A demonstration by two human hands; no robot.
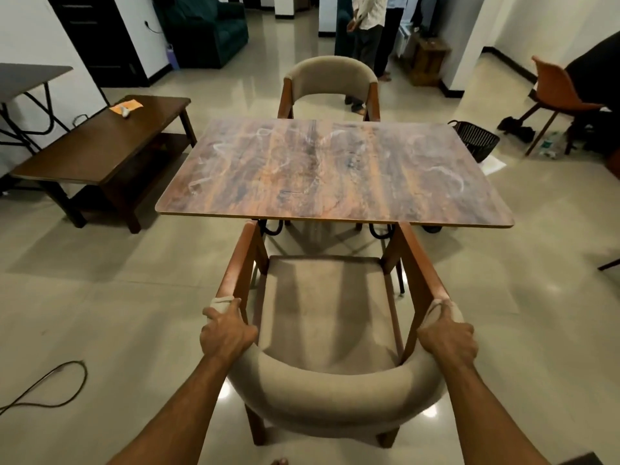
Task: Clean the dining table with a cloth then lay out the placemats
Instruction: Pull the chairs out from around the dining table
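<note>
Right now both hands are closed on the near chair [327, 330]: the left hand [226, 333] at seven o'clock and the right hand [448, 337] at five o'clock, each grip clamped where armrest meets padded back. At twelve o'clock the tabletop [335, 172] shows white smears, unwiped. No cloth or placemats are visible. Judging by its wooden frame, the chair looks fairly heavy and stiff; the rigid arms seem the surest hold.

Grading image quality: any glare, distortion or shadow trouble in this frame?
Head view: wide-angle bending curves the brown wood-grain dining table edges; ceiling-light glare spots the glossy beige tiled floor; soft shadows cross the beige upholstered armchair seat; focus is sharp.
</note>
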